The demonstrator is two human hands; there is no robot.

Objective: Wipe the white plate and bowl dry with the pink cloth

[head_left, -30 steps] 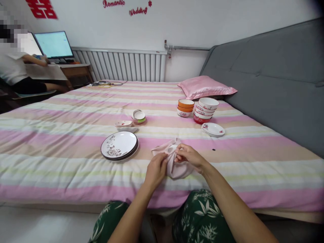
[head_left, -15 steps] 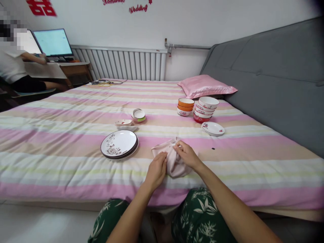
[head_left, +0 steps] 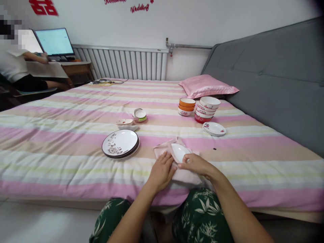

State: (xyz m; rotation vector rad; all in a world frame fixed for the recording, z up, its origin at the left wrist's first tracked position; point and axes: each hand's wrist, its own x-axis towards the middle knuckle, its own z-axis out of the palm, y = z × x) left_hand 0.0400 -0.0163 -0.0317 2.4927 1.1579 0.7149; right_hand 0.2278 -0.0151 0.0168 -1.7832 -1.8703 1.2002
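A pale pink cloth (head_left: 186, 176) lies spread on the bed in front of me. A smooth white dish (head_left: 179, 152) shows between its folds; the rest of the dish is hidden by the cloth and my fingers. My left hand (head_left: 162, 170) rests on the cloth's left side with its fingers stretched flat. My right hand (head_left: 197, 165) is closed in a pinch at the dish's near right edge, apparently on the cloth. The exact contact of the fingertips is hard to see.
Left of the cloth stand stacked large plates (head_left: 120, 143), oblong dishes (head_left: 128, 127) and small bowls (head_left: 140, 114). To the right are orange bowls (head_left: 186, 104), white-and-red bowls (head_left: 207, 109) and small plates (head_left: 214, 129). A pink pillow (head_left: 206, 85) lies behind; a person (head_left: 15, 64) sits at a desk.
The cloth has been opened out, and a white dish now shows inside it. My right hand has moved down and right; my left hand lies flatter on the cloth.
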